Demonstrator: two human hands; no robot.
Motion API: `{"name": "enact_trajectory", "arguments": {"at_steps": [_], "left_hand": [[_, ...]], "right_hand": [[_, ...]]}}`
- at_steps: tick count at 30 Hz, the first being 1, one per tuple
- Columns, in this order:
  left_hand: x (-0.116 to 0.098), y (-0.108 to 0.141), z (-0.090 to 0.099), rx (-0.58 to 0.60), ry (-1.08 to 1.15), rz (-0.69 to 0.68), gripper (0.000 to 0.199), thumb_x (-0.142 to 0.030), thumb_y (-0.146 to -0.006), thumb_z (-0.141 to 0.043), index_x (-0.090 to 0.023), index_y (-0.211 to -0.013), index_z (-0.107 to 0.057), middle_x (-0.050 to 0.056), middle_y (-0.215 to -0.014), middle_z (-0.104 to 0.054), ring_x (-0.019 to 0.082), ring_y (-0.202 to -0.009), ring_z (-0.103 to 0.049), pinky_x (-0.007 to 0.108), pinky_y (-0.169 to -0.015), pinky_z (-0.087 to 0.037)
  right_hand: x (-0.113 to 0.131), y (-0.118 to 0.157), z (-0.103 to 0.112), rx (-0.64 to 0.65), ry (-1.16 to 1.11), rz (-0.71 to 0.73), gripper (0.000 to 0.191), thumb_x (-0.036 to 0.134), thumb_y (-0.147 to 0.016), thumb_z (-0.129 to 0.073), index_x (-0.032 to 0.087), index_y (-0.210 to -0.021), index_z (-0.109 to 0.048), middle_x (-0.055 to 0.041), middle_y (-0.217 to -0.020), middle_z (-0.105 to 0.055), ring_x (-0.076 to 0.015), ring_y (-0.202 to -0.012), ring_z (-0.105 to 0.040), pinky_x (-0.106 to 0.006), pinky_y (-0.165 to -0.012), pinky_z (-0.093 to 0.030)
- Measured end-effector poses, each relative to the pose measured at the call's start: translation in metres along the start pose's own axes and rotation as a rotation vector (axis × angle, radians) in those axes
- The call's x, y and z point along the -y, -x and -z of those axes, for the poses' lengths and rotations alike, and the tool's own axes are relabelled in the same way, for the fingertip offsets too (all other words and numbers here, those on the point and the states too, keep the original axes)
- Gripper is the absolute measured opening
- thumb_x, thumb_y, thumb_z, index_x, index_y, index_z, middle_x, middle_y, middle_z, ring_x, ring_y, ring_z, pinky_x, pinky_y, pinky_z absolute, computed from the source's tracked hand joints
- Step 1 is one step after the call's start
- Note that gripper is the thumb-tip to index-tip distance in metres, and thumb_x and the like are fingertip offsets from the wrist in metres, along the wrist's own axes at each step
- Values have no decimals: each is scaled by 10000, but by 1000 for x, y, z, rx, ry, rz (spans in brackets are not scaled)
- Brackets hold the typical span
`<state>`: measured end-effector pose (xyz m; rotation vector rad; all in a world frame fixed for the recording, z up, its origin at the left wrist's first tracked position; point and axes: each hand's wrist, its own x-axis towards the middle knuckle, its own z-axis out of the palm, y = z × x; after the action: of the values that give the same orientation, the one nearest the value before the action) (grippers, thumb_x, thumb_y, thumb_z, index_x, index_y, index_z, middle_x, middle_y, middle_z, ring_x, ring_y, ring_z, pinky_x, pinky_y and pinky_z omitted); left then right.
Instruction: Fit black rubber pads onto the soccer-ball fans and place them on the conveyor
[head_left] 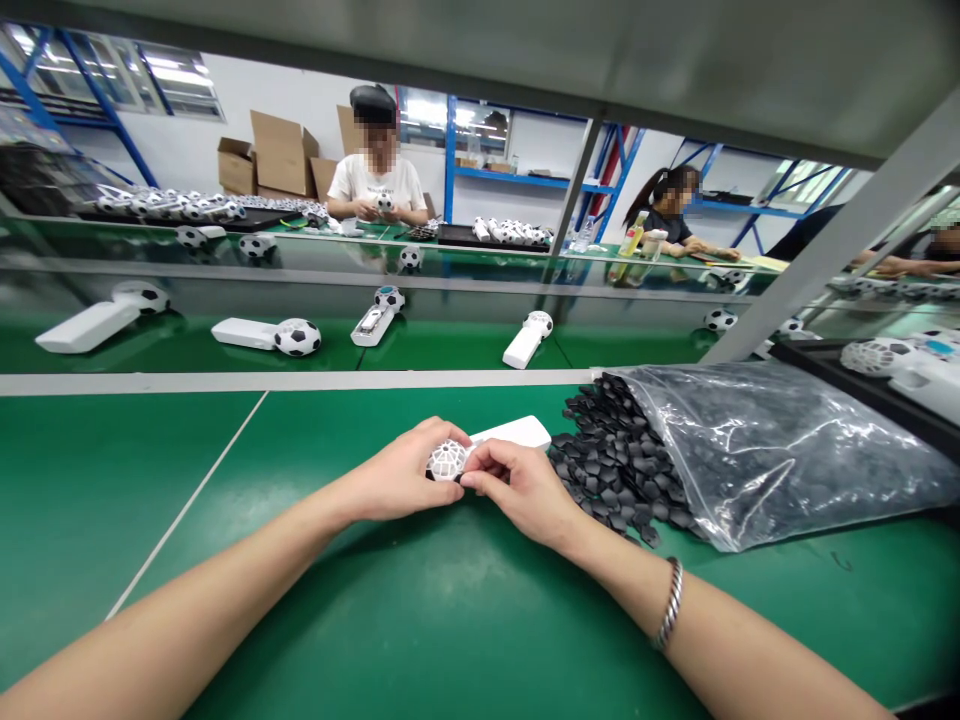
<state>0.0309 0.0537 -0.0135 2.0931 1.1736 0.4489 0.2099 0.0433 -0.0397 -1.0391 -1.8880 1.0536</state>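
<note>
A white-handled piece with a round, soccer-ball-like lattice head (448, 460) is held low over the green bench in front of me. My left hand (409, 470) wraps round the left side of the head, thumb below and fingers above. At the head's right side my right hand (517, 485) is closed in a pinch; whatever lies between its fingertips is hidden. The white handle (517, 433) extends to the right behind my right hand. Close by that hand lies a heap of small black plastic pieces (622, 460), spilling from a clear plastic bag (795, 450).
Beyond a pale rail (187, 382), several white-handled soccer-ball pieces (298, 337) lie on a green strip. A black tray (825, 375) with similar pieces stands at right. A slanted metal post (817, 220) and overhead shelf frame the view. Co-workers (379, 185) sit across.
</note>
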Motion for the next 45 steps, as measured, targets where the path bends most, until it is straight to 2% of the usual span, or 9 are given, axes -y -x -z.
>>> {"name": "enact_trajectory", "arguments": {"at_steps": [4, 10, 16, 18, 24, 28, 34, 39, 45], "left_hand": [[2, -1, -3, -28, -4, -17, 333, -265, -677, -570, -215, -1003, -523, 22, -1006, -504, 197, -902, -511, 301, -759, -421], [7, -5, 2, 15, 86, 64, 455, -299, -608, -674, -206, -1021, -506, 14, -959, -538, 190, -830, -521, 277, -676, -421], [8, -4, 5, 52, 125, 78, 482, -336, -621, -685, -214, -1050, -503, 12, -947, -551, 182, -802, -521, 260, -644, -410], [8, -4, 5, 47, 117, 81, 479, -340, -627, -679, -218, -1056, -504, 14, -959, -552, 185, -814, -523, 262, -652, -411], [8, -5, 4, 46, 111, 76, 470, -324, -631, -672, -229, -1061, -506, 15, -991, -551, 192, -844, -532, 262, -667, -418], [8, -3, 4, 37, 90, 70, 481, -320, -626, -675, -232, -1067, -507, 13, -1010, -544, 193, -861, -532, 274, -693, -422], [8, -3, 4, 33, 74, 51, 493, -342, -616, -692, -227, -1061, -512, 17, -1033, -544, 201, -900, -528, 292, -741, -423], [7, -4, 3, 17, 68, 37, 446, -369, -644, -668, -231, -1042, -520, 14, -1032, -543, 199, -900, -525, 296, -746, -420], [4, -1, -1, -13, 40, 49, 385, -297, -647, -628, -219, -1007, -514, 12, -987, -533, 190, -852, -522, 278, -687, -419]], "right_hand": [[2, 0, 1, 14, 49, 11, 43, 151, -775, -584, 169, -740, -567, 21, -695, -572, -105, -648, -510, -217, -618, -407], [4, 9, 7, 52, 248, 251, 40, 147, -829, -513, 178, -804, -520, -25, -843, -542, -137, -801, -495, -254, -718, -402], [2, 11, 14, 41, 237, 280, 178, 135, -860, -468, 187, -1020, -525, -37, -914, -572, -130, -858, -524, -252, -769, -417], [1, 10, 15, 66, 258, 297, 183, 127, -858, -472, 199, -1001, -561, -33, -930, -585, -134, -899, -528, -255, -799, -411], [5, 10, 14, 60, 116, 177, 63, 142, -831, -505, 180, -850, -551, 5, -786, -576, -103, -714, -525, -214, -653, -426], [8, 9, 12, 47, 92, 155, 18, 159, -789, -555, 169, -794, -570, -2, -780, -547, -100, -686, -499, -225, -642, -421], [-2, 8, 3, 128, -197, -70, 58, 194, -811, -519, 176, -850, -557, 4, -732, -570, -111, -672, -565, -225, -589, -460], [-2, 5, 1, 28, -117, -17, 22, 164, -763, -577, 167, -759, -598, 7, -729, -572, -100, -676, -523, -222, -622, -432], [1, 3, -1, 13, -191, -93, 36, 150, -729, -600, 157, -717, -567, 28, -650, -559, -81, -575, -518, -205, -551, -433]]}}
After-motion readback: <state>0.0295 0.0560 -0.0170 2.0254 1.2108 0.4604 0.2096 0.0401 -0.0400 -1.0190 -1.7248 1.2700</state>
